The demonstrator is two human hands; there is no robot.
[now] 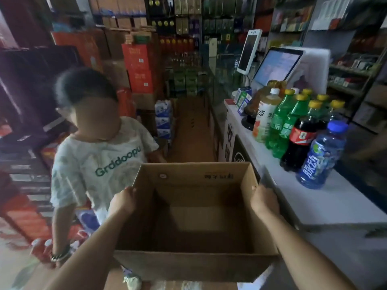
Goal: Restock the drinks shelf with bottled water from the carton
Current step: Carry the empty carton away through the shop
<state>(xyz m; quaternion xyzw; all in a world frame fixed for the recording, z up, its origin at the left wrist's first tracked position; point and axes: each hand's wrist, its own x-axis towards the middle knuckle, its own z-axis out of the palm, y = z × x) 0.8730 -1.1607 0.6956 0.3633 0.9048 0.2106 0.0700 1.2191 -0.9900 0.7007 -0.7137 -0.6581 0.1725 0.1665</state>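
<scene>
Left hand (123,200): the carton's left wall is grasped at its top edge, fingers curled over it.
Right hand (264,199): the right wall is grasped the same way.
Carton (194,266): held open-topped between both hands, nothing seen inside.
Counter (335,208): just right of the carton; drink bottles (293,124) are stood on it.
Child (94,164): seen left of the carton.

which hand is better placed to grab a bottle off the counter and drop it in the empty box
Right, probably. The right hand grips the carton wall beside the white counter, where the blue bottle stands nearest. The left hand holds the far wall, near a bystander.
</scene>
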